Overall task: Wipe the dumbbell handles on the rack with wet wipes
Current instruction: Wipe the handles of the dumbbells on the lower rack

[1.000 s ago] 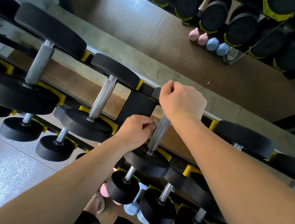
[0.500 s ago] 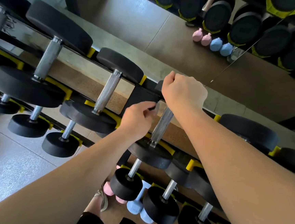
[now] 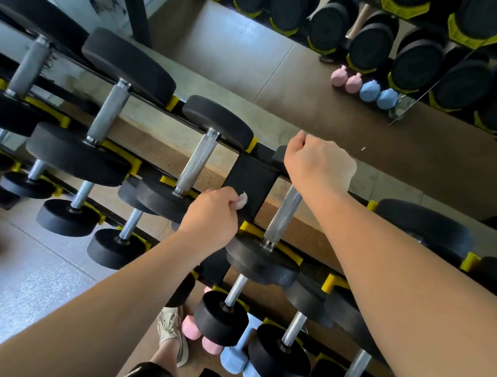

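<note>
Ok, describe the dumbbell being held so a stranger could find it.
Find the black upright plate on the top tier of the rack. The dumbbell lies just right of it, steel handle sloping toward the camera. Alone among its neighbours, its handle's far end is gripped by the right hand.

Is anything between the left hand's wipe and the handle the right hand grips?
Nothing visible. The wipe in the left hand is over the rack's black bracket, beside the handle; the right hand grips only its top.

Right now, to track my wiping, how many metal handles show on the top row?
4: far-left handle, second handle, third handle, and fourth handle under the right hand. More may hide behind the right forearm.
</note>
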### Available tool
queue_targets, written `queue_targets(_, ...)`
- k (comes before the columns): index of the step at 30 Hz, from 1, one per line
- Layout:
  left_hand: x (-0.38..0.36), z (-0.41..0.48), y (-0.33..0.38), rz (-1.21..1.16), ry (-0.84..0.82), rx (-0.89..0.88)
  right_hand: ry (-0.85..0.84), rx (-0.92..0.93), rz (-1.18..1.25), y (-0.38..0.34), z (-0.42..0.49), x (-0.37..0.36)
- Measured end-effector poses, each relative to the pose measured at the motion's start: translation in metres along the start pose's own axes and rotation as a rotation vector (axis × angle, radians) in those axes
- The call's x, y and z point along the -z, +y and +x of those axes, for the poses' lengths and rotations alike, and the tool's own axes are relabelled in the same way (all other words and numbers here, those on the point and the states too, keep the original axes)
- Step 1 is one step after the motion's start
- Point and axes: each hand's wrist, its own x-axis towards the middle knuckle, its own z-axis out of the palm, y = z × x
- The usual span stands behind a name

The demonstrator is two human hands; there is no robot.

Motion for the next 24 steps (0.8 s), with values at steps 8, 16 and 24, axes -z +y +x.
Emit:
queue_targets(8,0.010,-0.029,0.002,-0.239,0.006,0.124,-0.032,0.039,0.147,0.022,-0.018,0.008)
queue_targets(16,-0.008,-0.016,0.017,-0.296,0.033,0.001,-0.221,0.212,0.253,0.048,-0.026,0.014)
queue_targets(24,-0.025,0.018,0.051,-0.275,0.038,-0.042,-0.286,0.260,0.103,0.050,-0.019,0.008)
